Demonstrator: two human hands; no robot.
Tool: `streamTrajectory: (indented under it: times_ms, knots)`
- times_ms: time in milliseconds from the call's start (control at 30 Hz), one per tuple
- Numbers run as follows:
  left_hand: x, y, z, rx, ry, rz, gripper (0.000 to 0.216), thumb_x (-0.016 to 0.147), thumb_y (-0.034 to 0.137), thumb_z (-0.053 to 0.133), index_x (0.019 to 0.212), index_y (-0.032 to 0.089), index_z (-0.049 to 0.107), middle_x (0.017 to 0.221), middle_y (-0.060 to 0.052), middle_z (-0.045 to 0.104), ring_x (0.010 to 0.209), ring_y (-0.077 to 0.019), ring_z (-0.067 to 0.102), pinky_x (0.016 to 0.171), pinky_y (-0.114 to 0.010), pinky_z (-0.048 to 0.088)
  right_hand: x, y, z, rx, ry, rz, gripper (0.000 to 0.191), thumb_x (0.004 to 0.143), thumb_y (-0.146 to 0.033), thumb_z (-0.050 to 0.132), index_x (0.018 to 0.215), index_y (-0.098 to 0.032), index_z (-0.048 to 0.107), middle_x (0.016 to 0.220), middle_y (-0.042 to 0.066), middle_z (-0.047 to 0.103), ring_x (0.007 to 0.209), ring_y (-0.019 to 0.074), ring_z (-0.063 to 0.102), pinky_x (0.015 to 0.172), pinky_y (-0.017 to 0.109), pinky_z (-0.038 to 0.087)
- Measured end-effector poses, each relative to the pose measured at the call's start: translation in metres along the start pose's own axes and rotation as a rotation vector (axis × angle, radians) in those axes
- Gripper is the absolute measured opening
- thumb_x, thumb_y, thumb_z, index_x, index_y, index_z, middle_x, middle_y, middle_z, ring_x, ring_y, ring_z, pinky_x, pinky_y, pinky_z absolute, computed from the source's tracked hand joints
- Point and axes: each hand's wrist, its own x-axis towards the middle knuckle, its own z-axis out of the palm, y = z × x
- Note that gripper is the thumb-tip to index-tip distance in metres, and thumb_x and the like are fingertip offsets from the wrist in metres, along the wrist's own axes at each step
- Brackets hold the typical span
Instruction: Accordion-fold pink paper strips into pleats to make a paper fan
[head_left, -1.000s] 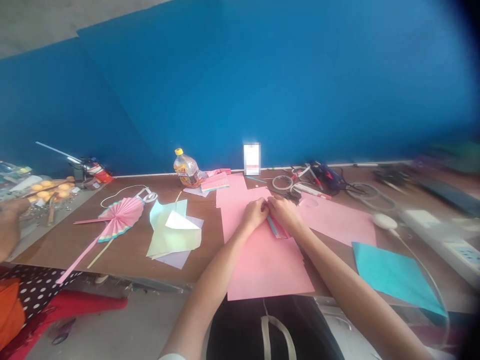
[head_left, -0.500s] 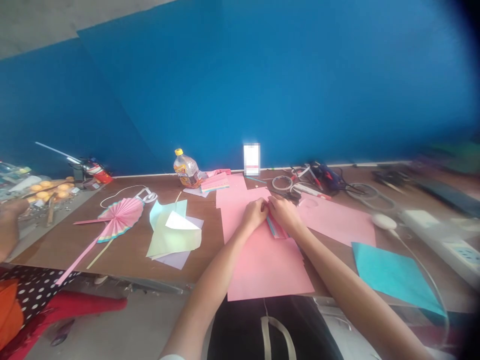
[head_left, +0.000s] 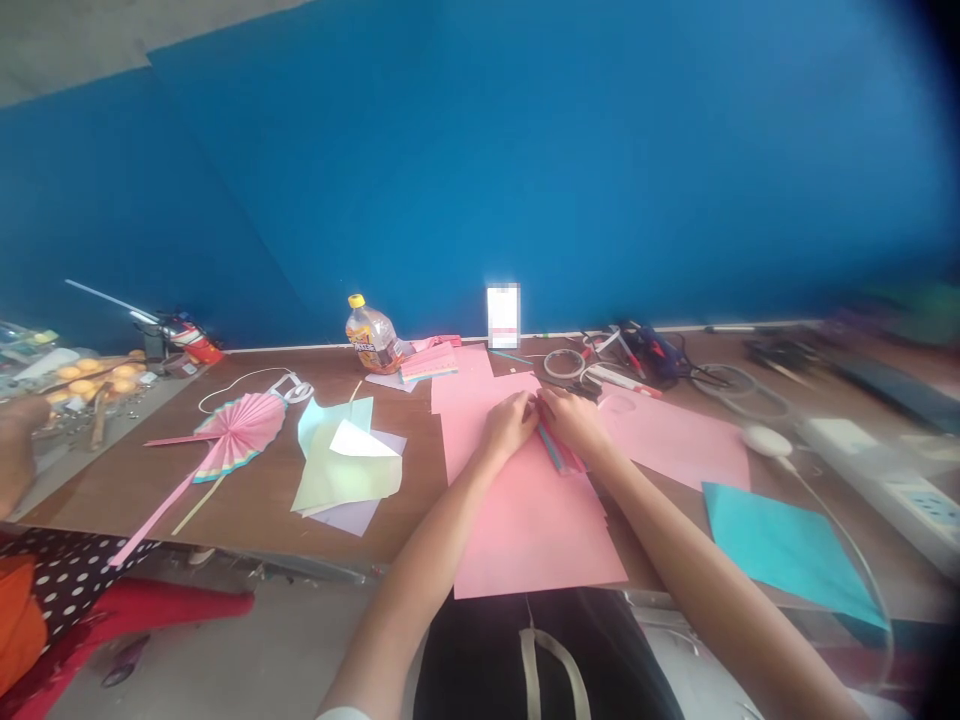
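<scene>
My left hand [head_left: 510, 424] and my right hand [head_left: 574, 419] meet over a large pink sheet [head_left: 525, 520] on the brown table [head_left: 262, 500]. Between them they pinch a narrow pleated strip of pink and teal paper [head_left: 559, 452], which lies slanted under my right hand. Both hands have their fingers curled onto its far end. A finished pink pleated fan on a stick [head_left: 234, 434] lies to the left.
Pale green and white sheets [head_left: 346, 470] lie left of me, a teal sheet [head_left: 787, 550] at the right, another pink sheet [head_left: 675, 440] beyond it. A bottle [head_left: 371, 338], tape roll [head_left: 562, 364], tools and cables line the back. Another person's hand [head_left: 15, 450] is at far left.
Hardly anything has moved; my hands stay pinched on the pleated strip, with the view shifted very slightly.
</scene>
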Motion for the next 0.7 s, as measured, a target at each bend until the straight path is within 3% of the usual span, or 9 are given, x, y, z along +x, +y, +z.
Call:
streamTrajectory:
  times_ms: [300,467,700]
  knots:
    - [0.0,0.003,-0.003,0.078,-0.01,0.016,0.024,0.094,0.028,0.037,0.094,0.021,0.06,0.096,-0.005,0.065,0.088,-0.0161,0.06,0.074,-0.025,0.041,-0.002,0.0,-0.003,-0.072,-0.009,-0.057,0.024,0.091,-0.014,0.036,0.106,-0.018,0.054,0.101,0.01,0.065,0.086,0.0203,0.063,0.061,0.026,0.032]
    - [0.002,-0.001,0.002,0.135,-0.006,-0.042,0.017,0.089,0.025,0.044,0.081,0.02,0.059,0.084,-0.005,0.065,0.077,-0.0165,0.058,0.067,-0.025,0.038,-0.003,-0.006,-0.006,-0.078,-0.027,-0.028,0.019,0.092,-0.016,0.036,0.094,-0.018,0.055,0.094,0.009,0.066,0.081,0.0201,0.064,0.058,0.027,0.03]
    - [0.004,-0.006,0.006,0.061,0.039,-0.077,0.016,0.083,0.026,0.047,0.069,0.02,0.053,0.069,-0.003,0.061,0.063,-0.0149,0.052,0.059,-0.025,0.033,-0.002,-0.01,-0.005,-0.052,-0.049,0.002,0.016,0.091,-0.016,0.038,0.097,-0.019,0.053,0.093,0.008,0.067,0.083,0.0203,0.064,0.058,0.027,0.03]
